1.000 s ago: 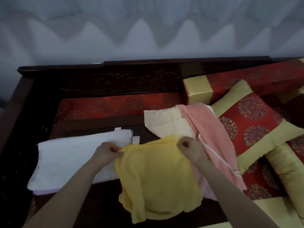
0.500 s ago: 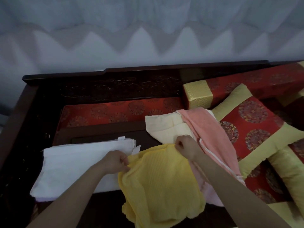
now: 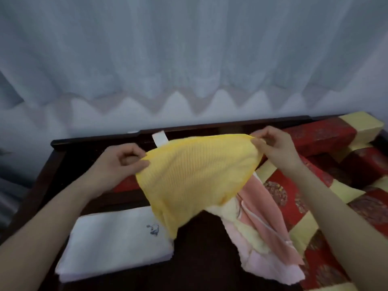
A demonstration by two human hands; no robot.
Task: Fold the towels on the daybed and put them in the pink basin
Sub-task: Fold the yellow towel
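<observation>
**Yellow towel held up by two corners**

The yellow towel hangs in the air above the daybed, stretched between both hands. The left hand is pinched closed on its left top corner and the right hand is pinched closed on its right top corner — the cloth sags between them and drapes down to a point at lower left. A white tag sticks up from the top edge near the left hand.

Below, a folded white towel with a small dark emblem lies flat on the daybed at left. To the right lies a loose heap — a pink towel over a pale yellow towel. Red and gold cushions fill the right side. A grey-white curtain hangs behind the dark wooden backrest.
</observation>
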